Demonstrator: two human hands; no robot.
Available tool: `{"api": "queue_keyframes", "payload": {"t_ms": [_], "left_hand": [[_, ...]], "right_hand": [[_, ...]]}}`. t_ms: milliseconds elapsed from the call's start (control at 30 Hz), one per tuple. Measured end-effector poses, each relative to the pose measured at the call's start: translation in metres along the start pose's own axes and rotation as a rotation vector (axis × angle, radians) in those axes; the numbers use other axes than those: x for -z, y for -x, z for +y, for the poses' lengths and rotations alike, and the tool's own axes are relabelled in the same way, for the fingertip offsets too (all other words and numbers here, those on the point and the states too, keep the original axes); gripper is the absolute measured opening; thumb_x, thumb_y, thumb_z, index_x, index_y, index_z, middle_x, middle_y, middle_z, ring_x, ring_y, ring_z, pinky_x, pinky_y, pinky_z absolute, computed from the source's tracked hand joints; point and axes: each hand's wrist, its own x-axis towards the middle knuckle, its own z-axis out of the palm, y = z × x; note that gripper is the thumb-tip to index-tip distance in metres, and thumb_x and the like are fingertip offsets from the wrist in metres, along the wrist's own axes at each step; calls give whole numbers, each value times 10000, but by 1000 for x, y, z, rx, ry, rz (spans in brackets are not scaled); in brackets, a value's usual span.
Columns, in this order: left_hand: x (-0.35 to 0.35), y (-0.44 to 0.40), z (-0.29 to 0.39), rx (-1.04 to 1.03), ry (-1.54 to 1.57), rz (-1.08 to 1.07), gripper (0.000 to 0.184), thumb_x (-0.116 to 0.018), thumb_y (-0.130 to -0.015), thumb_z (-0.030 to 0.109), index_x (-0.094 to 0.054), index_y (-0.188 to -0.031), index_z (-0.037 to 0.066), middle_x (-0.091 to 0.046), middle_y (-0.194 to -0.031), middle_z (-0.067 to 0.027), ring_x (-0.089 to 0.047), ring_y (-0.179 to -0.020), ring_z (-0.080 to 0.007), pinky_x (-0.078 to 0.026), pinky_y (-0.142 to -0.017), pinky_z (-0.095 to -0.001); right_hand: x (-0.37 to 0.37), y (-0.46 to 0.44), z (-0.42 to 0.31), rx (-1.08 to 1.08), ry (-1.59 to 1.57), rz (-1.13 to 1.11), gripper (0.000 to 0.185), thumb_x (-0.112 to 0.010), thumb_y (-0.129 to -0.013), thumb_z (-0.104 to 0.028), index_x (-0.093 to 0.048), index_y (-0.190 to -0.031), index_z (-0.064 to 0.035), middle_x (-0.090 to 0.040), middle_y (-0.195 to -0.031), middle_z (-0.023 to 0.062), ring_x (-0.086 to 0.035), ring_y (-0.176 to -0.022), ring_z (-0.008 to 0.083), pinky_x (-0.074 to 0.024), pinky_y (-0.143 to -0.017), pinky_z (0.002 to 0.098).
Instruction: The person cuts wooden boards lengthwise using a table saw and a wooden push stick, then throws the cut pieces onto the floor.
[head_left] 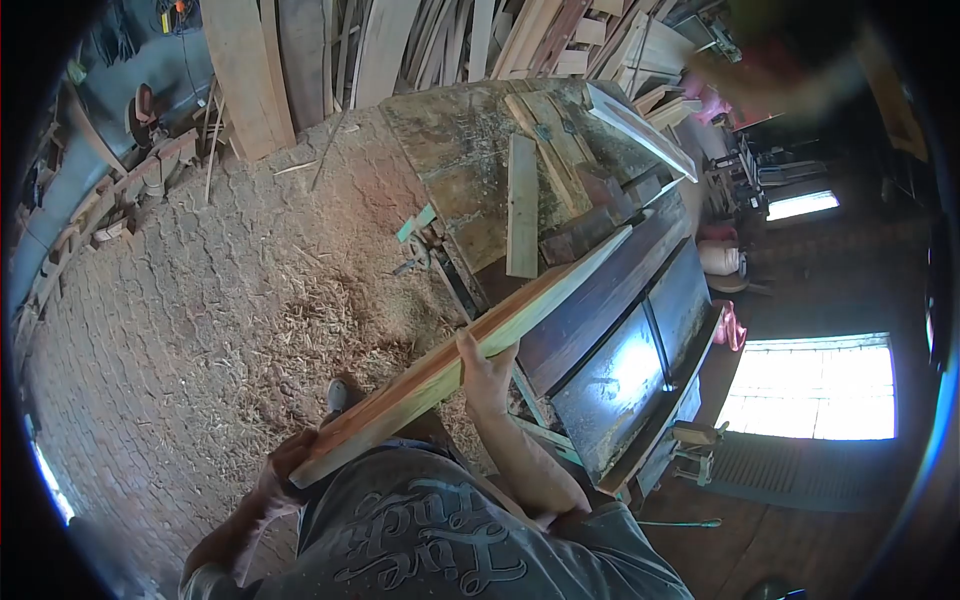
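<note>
A long wooden board (pixel 400 396), reddish on its top face and pale yellow along its side, slants from near my waist up to the right. My left hand (pixel 288 460) is wrapped round its lower end. Further along, my right hand (pixel 485 378) grips the middle of the board, with the fingers partly hidden behind it. The far end of the board lies over a workbench (pixel 475 130), beside a dark wooden beam (pixel 600 300) and a dark metal machine table (pixel 615 385).
A short plank (pixel 521 205) and other boards lie on the bench. A vise (pixel 425 245) juts from its near edge. Wood shavings (pixel 320 330) cover part of the paved floor. Tall boards (pixel 245 80) lean at the back. Bright windows (pixel 815 390) are at the right.
</note>
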Motion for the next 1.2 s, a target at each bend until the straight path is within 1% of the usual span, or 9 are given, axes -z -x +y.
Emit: {"api": "queue_keyframes", "payload": {"t_ms": [100, 233, 300, 633, 833, 933, 1033, 1100, 1200], "left_hand": [[-1, -8, -6, 110, -10, -95, 250, -791, -728, 48, -589, -866, -2, -627, -1017, -237, -673, -880, -429, -545, -774, -478], [-7, -8, -20, 3, -6, -59, 265, -780, -724, 24, -524, -795, 14, -587, -954, -225, -646, -812, -419, -522, -696, -435], [-15, -11, -23, -190, 18, 75, 292, -777, -741, -4, -522, -882, 18, -572, -936, -221, -629, -772, -419, -511, -650, -433], [-20, -30, -26, -233, -33, -76, 505, -810, -856, 56, -433, -1192, 61, -571, -909, -213, -631, -727, -395, -515, -600, -462], [-33, -28, -34, -321, -68, 39, 484, -789, -920, 112, -433, -1245, 62, -622, -990, -257, -686, -799, -445, -592, -683, -493], [-31, -15, -57, -202, -134, -96, 525, -764, -965, 206, -403, -1325, 78, -634, -1030, -290, -696, -843, -473, -611, -734, -529], [-35, -23, -50, -116, 2, -87, 368, -728, -958, 212, -524, -1209, 37, -648, -1043, -283, -700, -859, -462, -604, -765, -508], [-33, -26, -44, 234, -50, -195, 231, -726, -882, 193, -608, -971, 15, -657, -1043, -259, -697, -872, -441, -580, -772, -477], [-37, -51, -18, 155, -82, -159, 216, -733, -786, 179, -603, -799, 7, -650, -1005, -230, -677, -854, -433, -540, -742, -457]], "right_hand": [[1, -6, -1, -8, 32, 29, 765, -806, -949, -118, -333, -1538, 0, -583, -1278, 128, -615, -1141, 218, -520, -994, 389], [6, -13, 17, 12, 66, 47, 772, -800, -942, -96, -321, -1539, 3, -565, -1287, 125, -599, -1152, 218, -514, -999, 388], [7, -16, 17, 26, 77, 52, 769, -799, -940, -90, -322, -1536, 5, -559, -1293, 126, -594, -1155, 219, -510, -1004, 388], [18, -37, 10, 28, 52, 65, 816, -777, -909, -81, -280, -1543, 51, -563, -1269, 170, -608, -1142, 243, -519, -997, 386], [26, -51, 17, 27, 46, 72, 817, -772, -906, -76, -275, -1541, 51, -550, -1289, 169, -597, -1161, 244, -513, -1007, 379], [27, -55, 12, 16, 50, 80, 814, -771, -901, -69, -279, -1538, 50, -555, -1279, 163, -597, -1160, 241, -513, -1005, 376], [29, -61, 13, 13, 49, 95, 796, -767, -898, -63, -291, -1526, 51, -563, -1269, 161, -601, -1155, 240, -514, -1003, 374], [31, -66, 17, 25, 40, 105, 782, -764, -898, -61, -300, -1516, 51, -567, -1264, 161, -604, -1149, 240, -515, -1002, 375], [36, -72, 16, 28, 75, 110, 735, -758, -900, -59, -329, -1487, 50, -573, -1258, 160, -611, -1135, 241, -516, -1000, 378]]}}
